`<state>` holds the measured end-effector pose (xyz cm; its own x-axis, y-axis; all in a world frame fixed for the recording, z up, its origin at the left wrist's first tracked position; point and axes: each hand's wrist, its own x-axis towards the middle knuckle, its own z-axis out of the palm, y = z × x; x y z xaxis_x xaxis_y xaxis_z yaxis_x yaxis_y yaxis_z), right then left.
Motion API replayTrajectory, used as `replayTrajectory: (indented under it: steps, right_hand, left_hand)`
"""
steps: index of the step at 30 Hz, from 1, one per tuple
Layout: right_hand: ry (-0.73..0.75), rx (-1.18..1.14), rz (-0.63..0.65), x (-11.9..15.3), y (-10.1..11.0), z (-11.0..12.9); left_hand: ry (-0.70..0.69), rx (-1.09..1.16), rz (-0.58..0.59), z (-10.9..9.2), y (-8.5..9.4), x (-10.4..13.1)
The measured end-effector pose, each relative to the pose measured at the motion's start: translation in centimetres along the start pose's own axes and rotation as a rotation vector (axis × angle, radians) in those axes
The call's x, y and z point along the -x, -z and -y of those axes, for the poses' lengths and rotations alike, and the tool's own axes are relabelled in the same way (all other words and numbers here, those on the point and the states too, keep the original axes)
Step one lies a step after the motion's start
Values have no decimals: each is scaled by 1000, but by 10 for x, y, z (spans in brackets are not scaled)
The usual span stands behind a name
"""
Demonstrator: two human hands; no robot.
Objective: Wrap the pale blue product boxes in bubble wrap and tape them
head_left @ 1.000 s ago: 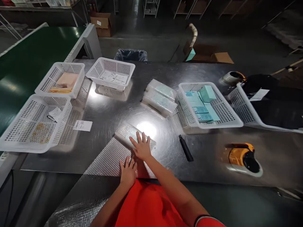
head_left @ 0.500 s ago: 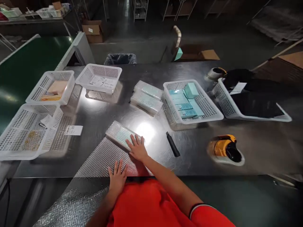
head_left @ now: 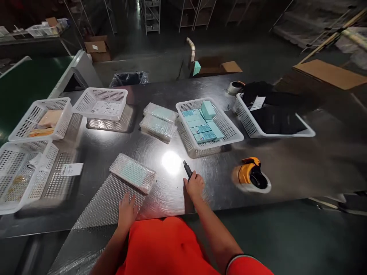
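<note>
My right hand [head_left: 195,186] is closed around a black utility knife [head_left: 187,168] whose tip points away from me, low over the metal table. My left hand [head_left: 127,211] lies flat with fingers spread on a sheet of bubble wrap [head_left: 107,202], which runs off the table's front edge. At the far end of that sheet sits a bubble-wrapped bundle [head_left: 132,172], with light teal showing through. Two more wrapped bundles [head_left: 158,128] lie side by side farther back.
A white basket [head_left: 235,134] holds teal boxes. To its right, another basket [head_left: 249,124] holds black items. A tape dispenser [head_left: 250,175] stands front right. Several white baskets [head_left: 103,93] with papers and packets line the left, near a label [head_left: 71,169] and a green conveyor [head_left: 37,76].
My right hand has left the wrapped bundle, moved right and taken hold of the utility knife. My left hand stays on the bubble wrap. The view has shifted to the right.
</note>
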<state>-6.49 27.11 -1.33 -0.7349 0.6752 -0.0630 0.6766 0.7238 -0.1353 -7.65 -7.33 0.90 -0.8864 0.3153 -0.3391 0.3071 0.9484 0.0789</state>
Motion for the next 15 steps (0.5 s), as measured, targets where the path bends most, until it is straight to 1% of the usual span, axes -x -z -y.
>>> replayTrajectory:
  steps: [2,4,6,7,8,9,10,11,12,13,14,15]
  right_hand:
    - [45,-69,73,-10,2,-12]
    - [103,-130,97,-12,5,-19]
    - [154,-184,91,-3,9,-15]
    - [201,-227,93,7,11,-6]
    - [277,-284,112,19,14,7]
    - [367,-339,149,34,17,26]
    - [478,-402,212,50,19,50]
    - [593,-441,304,67,20,78]
    - [645,-416,394,84,20,108]
    - [655,-343,471,99,19,140]
    - [668,-240,531,111,17,171]
    - [703,-173,550,120,12,201]
  left_hand:
    - [58,-7,12,12,3,-7]
    - [126,-15,21,29,7,-11]
    - [181,-21,26,47,12,-17]
    - [201,-22,32,55,15,-20]
    - [216,-20,40,62,17,-24]
    - [225,-15,50,69,18,-29]
    - [233,-8,60,75,19,-34]
    - [242,0,71,79,19,-39]
    - [253,10,85,83,18,-44]
    - [266,22,99,87,17,-48]
    - [282,35,113,90,15,-51]
    - [297,49,128,92,13,-53]
